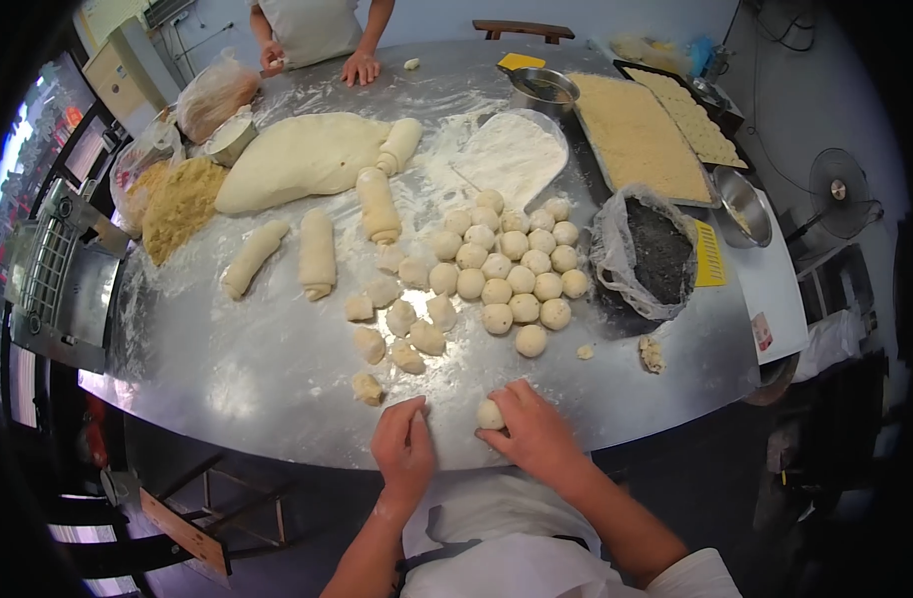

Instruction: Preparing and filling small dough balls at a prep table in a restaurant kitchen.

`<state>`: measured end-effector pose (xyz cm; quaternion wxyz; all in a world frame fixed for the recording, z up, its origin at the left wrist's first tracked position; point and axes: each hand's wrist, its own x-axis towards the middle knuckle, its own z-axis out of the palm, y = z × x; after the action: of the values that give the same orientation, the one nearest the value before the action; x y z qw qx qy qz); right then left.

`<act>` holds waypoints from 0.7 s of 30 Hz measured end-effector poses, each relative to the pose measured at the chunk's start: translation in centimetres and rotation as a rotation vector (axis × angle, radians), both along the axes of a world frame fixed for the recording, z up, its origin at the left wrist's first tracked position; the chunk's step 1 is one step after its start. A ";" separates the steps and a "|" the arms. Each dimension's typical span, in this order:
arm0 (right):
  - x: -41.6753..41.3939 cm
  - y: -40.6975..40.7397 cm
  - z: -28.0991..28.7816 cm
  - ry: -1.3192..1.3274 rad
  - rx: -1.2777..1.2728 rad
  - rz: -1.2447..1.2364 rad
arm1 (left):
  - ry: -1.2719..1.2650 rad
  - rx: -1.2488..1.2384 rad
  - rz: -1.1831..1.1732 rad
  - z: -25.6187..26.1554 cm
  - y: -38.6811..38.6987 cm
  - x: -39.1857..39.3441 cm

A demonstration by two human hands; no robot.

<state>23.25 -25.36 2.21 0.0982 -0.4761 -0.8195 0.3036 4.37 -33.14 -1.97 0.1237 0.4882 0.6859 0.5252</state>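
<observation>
At the near edge of the steel table (225, 396), my right hand (535, 433) grips a smooth round dough ball (490, 415) between thumb and fingers. My left hand (404, 445) rests to its left with curled fingers; whether anything lies inside them is hidden. Just beyond the left hand sits a small dough piece (367, 389). Farther up are several rough dough pieces (428, 338) dusted with flour. A cluster of rounded, speckled dough balls (521, 279) stands ahead of my right hand, the nearest single ball (531, 340) a little apart from it.
Dough rolls (318, 250) and a large dough slab (307, 157) lie farther back, beside a flour heap (520, 149). At right are a bag of dark filling (654, 254), a yellow scraper (709, 254) and a crumb-covered tray (639, 134). Another person's hand (360, 68) touches the far side.
</observation>
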 end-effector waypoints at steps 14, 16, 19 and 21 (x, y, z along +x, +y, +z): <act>6.1 10.8 -2.8 0.333 0.141 -0.601 | 0.136 0.031 -0.065 0.6 0.6 0.2; 5.6 10.4 -1.5 0.352 0.075 -0.636 | 0.130 0.031 -0.062 0.5 0.5 0.1; 6.7 8.9 -1.1 0.468 0.129 -0.610 | 0.138 0.025 -0.048 0.1 0.4 -0.1; 8.3 6.7 -0.8 0.247 0.212 -0.514 | 0.136 0.039 -0.042 0.0 0.3 0.0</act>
<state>31.55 -18.64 1.41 0.3199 -0.6142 -0.6812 0.2372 4.37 -32.88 -1.97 0.0783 0.5394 0.6718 0.5016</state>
